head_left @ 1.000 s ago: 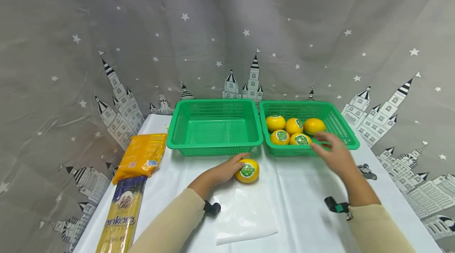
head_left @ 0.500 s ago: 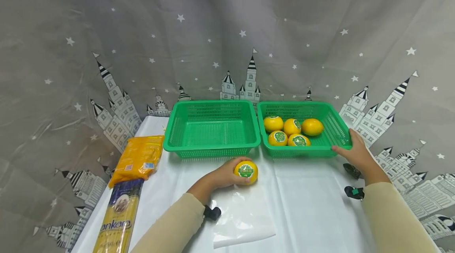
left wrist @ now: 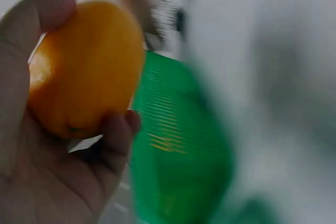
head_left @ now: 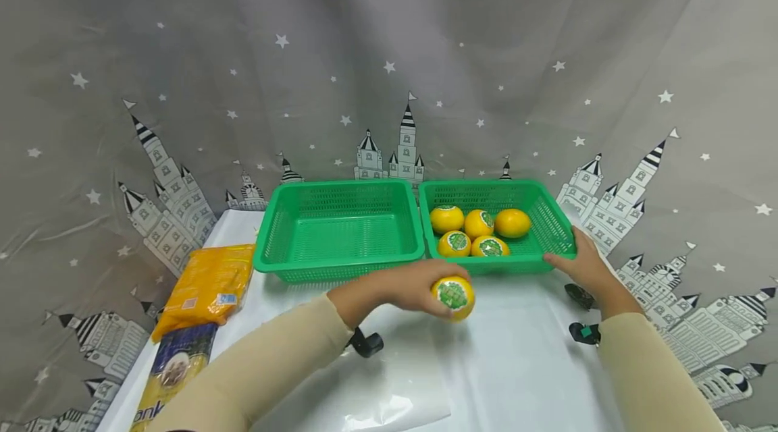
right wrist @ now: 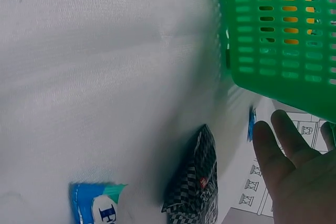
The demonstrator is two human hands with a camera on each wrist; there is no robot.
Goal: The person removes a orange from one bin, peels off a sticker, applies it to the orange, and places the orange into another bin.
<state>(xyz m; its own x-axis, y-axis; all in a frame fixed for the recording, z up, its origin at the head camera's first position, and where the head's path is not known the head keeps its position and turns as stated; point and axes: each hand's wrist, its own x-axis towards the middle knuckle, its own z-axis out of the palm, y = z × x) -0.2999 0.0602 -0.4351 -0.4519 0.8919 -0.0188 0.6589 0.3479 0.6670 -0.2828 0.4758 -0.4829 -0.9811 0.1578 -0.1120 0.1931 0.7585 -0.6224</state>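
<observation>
My left hand (head_left: 413, 283) grips an orange (head_left: 456, 298) with a green-and-white sticker, above the table in front of the two baskets. In the left wrist view, thumb and fingers curl round that orange (left wrist: 92, 66). At the front right corner of the right green basket (head_left: 523, 263), my right hand (head_left: 586, 263) holds the rim, its thumb on the front edge. Several more oranges (head_left: 454, 244) lie in this basket, mostly in its left half. From the right wrist, the fingers of my right hand (right wrist: 299, 177) show beside the basket's slotted wall (right wrist: 283, 66).
A second green basket (head_left: 340, 263) stands left of the first, with nothing in it. An orange packet (head_left: 206, 290) and a pasta bag (head_left: 173, 368) lie at the left. Clear plastic (head_left: 389, 391) lies in front. A black checkered packet (right wrist: 197, 182) sits near my right hand.
My right hand has moved from over the oranges to the right basket's corner and holds it. My left hand has carried its orange rightward, off the plastic. The head view has shifted slightly.
</observation>
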